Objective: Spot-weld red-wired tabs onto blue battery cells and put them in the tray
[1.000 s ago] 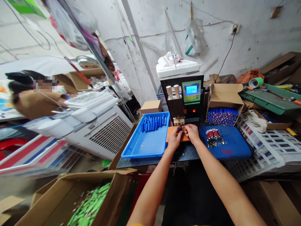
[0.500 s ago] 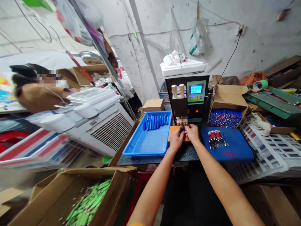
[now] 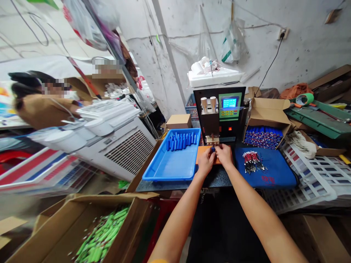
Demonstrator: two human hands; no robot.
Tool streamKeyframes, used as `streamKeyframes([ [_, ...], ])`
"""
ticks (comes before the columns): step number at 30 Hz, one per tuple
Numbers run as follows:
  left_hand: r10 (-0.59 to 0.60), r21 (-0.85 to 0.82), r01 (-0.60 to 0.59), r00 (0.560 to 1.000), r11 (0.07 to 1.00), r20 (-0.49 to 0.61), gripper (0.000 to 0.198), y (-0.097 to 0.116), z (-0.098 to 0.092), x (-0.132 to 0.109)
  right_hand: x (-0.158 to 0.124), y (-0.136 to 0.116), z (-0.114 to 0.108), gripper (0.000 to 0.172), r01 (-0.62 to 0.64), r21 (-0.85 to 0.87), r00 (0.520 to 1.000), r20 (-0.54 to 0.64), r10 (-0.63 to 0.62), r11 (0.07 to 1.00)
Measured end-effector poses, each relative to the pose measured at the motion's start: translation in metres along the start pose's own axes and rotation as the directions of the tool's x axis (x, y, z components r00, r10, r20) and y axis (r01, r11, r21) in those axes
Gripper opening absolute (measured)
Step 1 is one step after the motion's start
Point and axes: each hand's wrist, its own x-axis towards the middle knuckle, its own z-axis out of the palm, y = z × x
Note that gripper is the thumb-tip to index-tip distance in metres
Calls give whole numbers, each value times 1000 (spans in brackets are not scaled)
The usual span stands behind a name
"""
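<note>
My left hand (image 3: pixel 206 161) pinches a blue battery cell (image 3: pixel 213 149), mostly covered by the fingers, at the foot of a black spot welder (image 3: pixel 238 128). Close against it, my right hand (image 3: pixel 225 155) has its fingertips closed at the cell's right side; whatever they grip is too small to make out. Both hands rest over an orange block (image 3: pixel 201 150), just below the welder's electrodes (image 3: pixel 212 138). To their left, a blue tray (image 3: pixel 167 166) holds several blue battery cells (image 3: pixel 179 141). Red and black wire leads (image 3: pixel 252 162) lie on a blue pouch (image 3: pixel 276 171) to the right.
An open carton (image 3: pixel 267 109) of wrapped blue cells (image 3: pixel 261 137) stands right of the welder. A white foam tray (image 3: pixel 216 77) tops the machine. Below left is a cardboard box (image 3: pixel 52 226) with green cells (image 3: pixel 104 233). Beyond the air cooler (image 3: pixel 128 146), another person (image 3: pixel 41 106) bends over.
Both hands keep their place and grip beneath the electrodes. The camera view has shifted very slightly, and the picture on the welder's screen looks a little different.
</note>
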Motion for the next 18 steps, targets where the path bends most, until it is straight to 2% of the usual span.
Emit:
streamKeyframes([
  [2,-3,-1,3,1000,1000,0,24,-1,0,0,0,0,1,26,-4,-6,999,-42,4,1000],
  [7,1,0,-1,1000,1000,-7,24,-1,0,0,0,-1,1,23,-26,-22,999,-33,25,999],
  [12,0,43,0,1000,999,5,25,-2,0,0,-1,-3,0,20,30,-58,998,-47,-32,998],
  [18,-8,14,8,1000,1000,-1,23,-3,1,-1,-5,-1,-1,28,19,-53,999,-34,-21,998],
])
